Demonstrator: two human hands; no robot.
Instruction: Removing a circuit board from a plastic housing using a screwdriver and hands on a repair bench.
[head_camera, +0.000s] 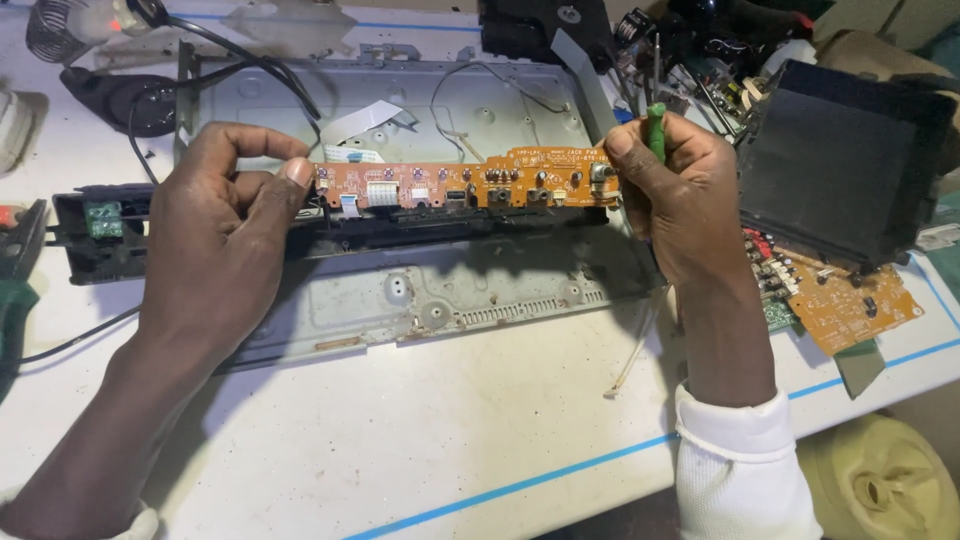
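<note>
Between my two hands runs one long orange circuit board (465, 185); my left hand (225, 235) pinches its left end. My right hand (680, 200), pinching the other end, also grips one green-handled tool (655, 130).

lighting is bright and even, a cool daylight cast over the white table (480, 440). soft-edged shadows lie below the left hand (225, 250) and its forearm, and beneath the fingers (640, 165) of the right hand (685, 205), so light arrives from above and beyond the fingers. mild glare sits on the grey metal chassis (450, 100) just past the fingertips. the orange circuit board (470, 185) between the fingers is sharp. the upper left corner is washed out. frame edges look slightly stretched; the yellow container (880, 480) is soft.
</note>
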